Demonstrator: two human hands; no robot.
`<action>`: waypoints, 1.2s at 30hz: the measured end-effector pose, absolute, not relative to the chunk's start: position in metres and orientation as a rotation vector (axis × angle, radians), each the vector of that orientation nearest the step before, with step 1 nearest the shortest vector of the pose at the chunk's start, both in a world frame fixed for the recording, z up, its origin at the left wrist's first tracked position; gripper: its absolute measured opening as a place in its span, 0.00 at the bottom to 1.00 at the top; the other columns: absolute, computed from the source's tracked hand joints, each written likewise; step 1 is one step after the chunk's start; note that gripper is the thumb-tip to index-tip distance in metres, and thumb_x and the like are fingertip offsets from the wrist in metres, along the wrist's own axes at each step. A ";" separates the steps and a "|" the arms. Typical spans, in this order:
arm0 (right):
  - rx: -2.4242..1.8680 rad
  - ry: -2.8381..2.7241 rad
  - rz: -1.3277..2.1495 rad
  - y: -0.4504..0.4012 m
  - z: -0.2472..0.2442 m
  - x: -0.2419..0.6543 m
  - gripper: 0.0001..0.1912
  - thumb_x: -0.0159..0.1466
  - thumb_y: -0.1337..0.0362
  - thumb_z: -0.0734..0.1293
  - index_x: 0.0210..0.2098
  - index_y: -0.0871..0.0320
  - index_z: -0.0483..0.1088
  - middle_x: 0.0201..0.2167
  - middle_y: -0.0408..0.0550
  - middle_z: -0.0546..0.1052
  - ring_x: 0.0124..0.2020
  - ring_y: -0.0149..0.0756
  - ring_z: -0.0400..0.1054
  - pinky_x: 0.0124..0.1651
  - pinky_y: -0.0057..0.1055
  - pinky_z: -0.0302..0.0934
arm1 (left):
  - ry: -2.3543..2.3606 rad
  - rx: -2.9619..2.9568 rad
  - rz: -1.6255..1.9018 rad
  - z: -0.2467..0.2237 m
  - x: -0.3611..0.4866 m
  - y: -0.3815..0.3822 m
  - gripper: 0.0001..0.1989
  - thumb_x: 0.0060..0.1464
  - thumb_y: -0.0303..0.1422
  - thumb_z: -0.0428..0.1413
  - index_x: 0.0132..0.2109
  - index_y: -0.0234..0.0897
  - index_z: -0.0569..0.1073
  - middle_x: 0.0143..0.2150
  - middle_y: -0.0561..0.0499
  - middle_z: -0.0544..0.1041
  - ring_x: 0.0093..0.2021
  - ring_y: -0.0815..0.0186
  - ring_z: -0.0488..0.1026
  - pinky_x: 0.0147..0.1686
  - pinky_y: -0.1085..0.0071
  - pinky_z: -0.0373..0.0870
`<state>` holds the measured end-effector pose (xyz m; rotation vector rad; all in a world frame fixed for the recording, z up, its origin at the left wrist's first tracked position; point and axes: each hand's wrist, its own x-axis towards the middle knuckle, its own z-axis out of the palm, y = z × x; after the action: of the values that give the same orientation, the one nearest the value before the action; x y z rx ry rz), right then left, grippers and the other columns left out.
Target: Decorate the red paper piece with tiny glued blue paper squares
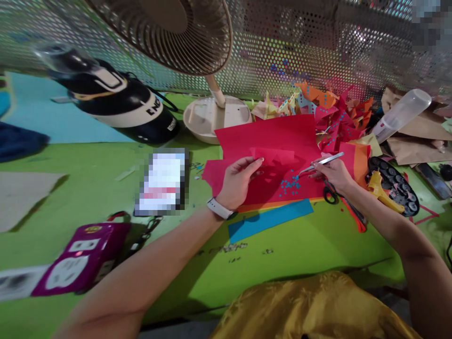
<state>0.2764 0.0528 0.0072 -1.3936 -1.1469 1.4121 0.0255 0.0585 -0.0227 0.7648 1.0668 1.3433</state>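
My left hand (240, 179), a white watch on its wrist, pinches the edge of a small red paper piece (277, 154). Beneath it lie larger red paper sheets (268, 134). Metal tweezers (328, 161) are gripped in my right hand (332, 173), their tips pointing down-left at a scatter of tiny blue paper bits (291, 184) on the red sheet. Whether the tips pinch a bit is too small to tell. A blue paper strip (271, 219) lies along the sheet's near edge. Dark-handled scissors (330, 193) are partly hidden below my right wrist.
A fan (219, 117) and a black bottle (130, 108) stand behind. Folded orange and red paper pieces (328, 108) pile up at the back right. A yellow glue gun (383, 193) rests on a black palette (406, 188). Left are a phone (164, 181) and a purple device (84, 254).
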 end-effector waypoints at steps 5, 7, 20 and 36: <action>-1.361 -1.220 1.301 0.055 0.011 0.282 0.13 0.53 0.56 0.74 0.30 0.58 0.71 0.26 0.46 0.79 0.24 0.34 0.75 0.27 0.26 0.70 | 1.067 0.760 1.352 -0.022 0.026 0.059 0.12 0.37 0.36 0.68 0.30 0.39 0.77 0.29 0.55 0.79 0.31 0.70 0.76 0.33 0.73 0.71; -1.399 -1.259 1.267 0.053 0.017 0.283 0.13 0.53 0.56 0.74 0.29 0.58 0.71 0.26 0.46 0.79 0.24 0.34 0.75 0.26 0.27 0.69 | 1.054 0.732 1.358 -0.020 0.027 0.058 0.11 0.36 0.35 0.69 0.30 0.39 0.77 0.29 0.54 0.79 0.32 0.69 0.76 0.33 0.74 0.71; -1.170 -1.310 1.081 0.039 0.054 0.228 0.13 0.58 0.54 0.69 0.35 0.56 0.70 0.30 0.46 0.79 0.28 0.35 0.77 0.34 0.31 0.72 | 0.962 0.766 1.247 -0.013 0.038 0.037 0.12 0.39 0.37 0.68 0.29 0.38 0.76 0.33 0.50 0.81 0.36 0.65 0.78 0.31 0.72 0.71; -1.112 -1.333 1.033 0.041 0.041 0.218 0.10 0.59 0.55 0.70 0.33 0.55 0.70 0.27 0.42 0.79 0.26 0.35 0.77 0.32 0.32 0.73 | 0.956 0.720 1.170 -0.003 0.044 0.026 0.10 0.41 0.35 0.67 0.30 0.36 0.76 0.32 0.52 0.80 0.33 0.69 0.76 0.32 0.74 0.69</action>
<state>0.2185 0.0413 0.0415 -1.1116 -1.3331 1.0332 0.0443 0.0262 -0.0034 0.7198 0.9562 1.1699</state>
